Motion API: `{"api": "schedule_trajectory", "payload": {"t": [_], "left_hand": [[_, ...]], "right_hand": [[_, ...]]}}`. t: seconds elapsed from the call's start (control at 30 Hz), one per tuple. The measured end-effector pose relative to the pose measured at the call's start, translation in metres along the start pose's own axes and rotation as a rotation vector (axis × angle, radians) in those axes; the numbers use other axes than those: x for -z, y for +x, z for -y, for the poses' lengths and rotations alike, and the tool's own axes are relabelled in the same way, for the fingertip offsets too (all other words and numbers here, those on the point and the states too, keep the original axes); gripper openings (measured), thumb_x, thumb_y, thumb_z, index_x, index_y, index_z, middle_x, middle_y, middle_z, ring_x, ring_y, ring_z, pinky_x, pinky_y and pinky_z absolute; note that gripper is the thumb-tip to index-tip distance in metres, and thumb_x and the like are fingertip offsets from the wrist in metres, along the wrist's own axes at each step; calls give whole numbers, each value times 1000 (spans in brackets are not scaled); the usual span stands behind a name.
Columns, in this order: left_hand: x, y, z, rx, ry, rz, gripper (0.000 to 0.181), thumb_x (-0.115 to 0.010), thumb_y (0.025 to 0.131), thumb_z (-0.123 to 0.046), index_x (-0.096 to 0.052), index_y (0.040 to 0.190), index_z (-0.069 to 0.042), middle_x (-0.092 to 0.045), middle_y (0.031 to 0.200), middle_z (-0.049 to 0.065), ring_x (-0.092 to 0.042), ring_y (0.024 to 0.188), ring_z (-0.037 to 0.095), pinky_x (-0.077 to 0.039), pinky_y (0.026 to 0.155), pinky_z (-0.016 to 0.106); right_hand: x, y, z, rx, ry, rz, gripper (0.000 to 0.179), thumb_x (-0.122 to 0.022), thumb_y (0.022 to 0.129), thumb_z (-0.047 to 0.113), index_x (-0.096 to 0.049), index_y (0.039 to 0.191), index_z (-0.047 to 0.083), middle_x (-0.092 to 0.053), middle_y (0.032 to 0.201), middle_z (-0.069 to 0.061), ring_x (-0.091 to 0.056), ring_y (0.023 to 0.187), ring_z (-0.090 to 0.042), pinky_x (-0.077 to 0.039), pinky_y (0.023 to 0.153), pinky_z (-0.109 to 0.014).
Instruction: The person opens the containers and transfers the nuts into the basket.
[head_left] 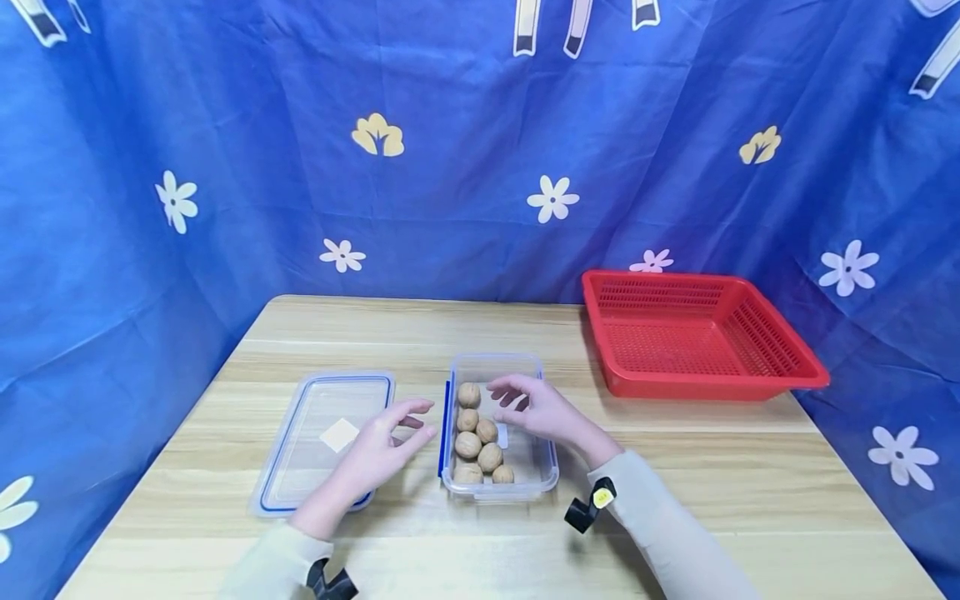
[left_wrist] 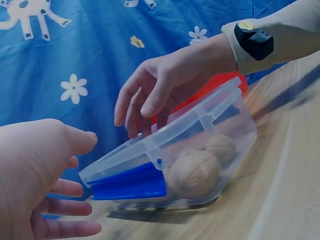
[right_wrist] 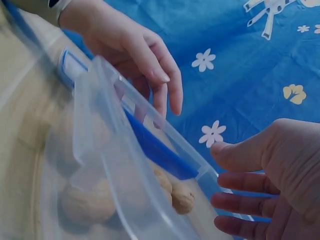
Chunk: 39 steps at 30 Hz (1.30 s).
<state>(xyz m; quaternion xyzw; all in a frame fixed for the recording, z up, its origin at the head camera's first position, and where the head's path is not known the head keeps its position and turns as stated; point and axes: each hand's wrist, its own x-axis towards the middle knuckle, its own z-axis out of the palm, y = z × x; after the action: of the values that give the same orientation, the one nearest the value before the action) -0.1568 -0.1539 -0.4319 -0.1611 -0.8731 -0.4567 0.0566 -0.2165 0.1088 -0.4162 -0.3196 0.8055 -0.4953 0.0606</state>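
A clear plastic food container [head_left: 529, 467] with a blue side clip [left_wrist: 131, 183] stands on the table. Several walnuts [head_left: 468, 445] lie in it, mostly along its left side. My right hand [head_left: 542, 408] hovers over the container's right half, fingers loosely bent and nothing held. To the left of the container, my left hand [head_left: 379, 446] is in the air with its thumb and fingers apart, holding nothing. Under and beside the left hand lies the container's lid [head_left: 322, 408], flat, with a blue seal and a white label.
At the back right of the wooden table [head_left: 420, 333] sits a red plastic basket [head_left: 705, 387] with slotted walls; no contents show in it. A blue patterned curtain [head_left: 450, 217] hangs behind the table and along both sides.
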Motion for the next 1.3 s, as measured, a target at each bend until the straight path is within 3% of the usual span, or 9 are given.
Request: {"api": "schedule_trajectory", "payload": {"t": [0.27, 0.5, 0.77, 0.93, 1.1, 1.3], "left_hand": [[-13, 3, 3, 70, -92, 17, 50, -67, 84, -38, -56, 126, -12, -57, 123, 5, -56, 105, 25, -52, 86, 43], [-20, 3, 6, 37, -133, 20, 48, -68, 85, -31, -56, 126, -9, -55, 125, 10, -56, 107, 30, -50, 90, 41], [-22, 4, 7, 52, -221, 33, 49, -68, 85, -31, -54, 128, -12, -55, 127, 7, -57, 106, 27, -49, 92, 39], [-25, 6, 9, 48, -263, 48, 46, -68, 85, -29, -55, 127, -14, -56, 125, 5, -58, 103, 24, -51, 89, 33], [-27, 7, 10, 54, -312, 73, 47, -66, 87, -23, -51, 131, -13, -57, 121, 12, -58, 103, 29, -55, 80, 33], [-22, 4, -9, 83, -342, 95, 48, -62, 89, -11, -46, 134, -4, -52, 124, 23, -55, 103, 40, -57, 73, 41]], "right_hand": [[3, 7, -5, 71, -176, 48, 37, -71, 80, 6, -60, 114, 0, -62, 111, -16, -56, 101, -30, -51, 82, -45], [3, 12, -12, 92, -304, 84, 35, -73, 79, 10, -63, 111, 2, -63, 106, -7, -57, 98, -21, -50, 85, -40], [0, 17, -10, 65, -382, 185, 32, -72, 80, 10, -63, 109, 1, -63, 102, -10, -58, 96, -20, -50, 88, -38], [-2, 21, -8, 61, -462, 256, 28, -71, 81, 13, -64, 107, 6, -63, 102, -5, -59, 95, -21, -51, 84, -32], [-2, 22, -7, 58, -531, 306, 27, -71, 81, 15, -64, 107, 10, -63, 103, -3, -59, 95, -19, -50, 82, -29], [-3, 23, -6, 24, -582, 355, 28, -72, 81, 17, -65, 108, 14, -64, 104, -1, -59, 95, -18, -50, 82, -28]]}}
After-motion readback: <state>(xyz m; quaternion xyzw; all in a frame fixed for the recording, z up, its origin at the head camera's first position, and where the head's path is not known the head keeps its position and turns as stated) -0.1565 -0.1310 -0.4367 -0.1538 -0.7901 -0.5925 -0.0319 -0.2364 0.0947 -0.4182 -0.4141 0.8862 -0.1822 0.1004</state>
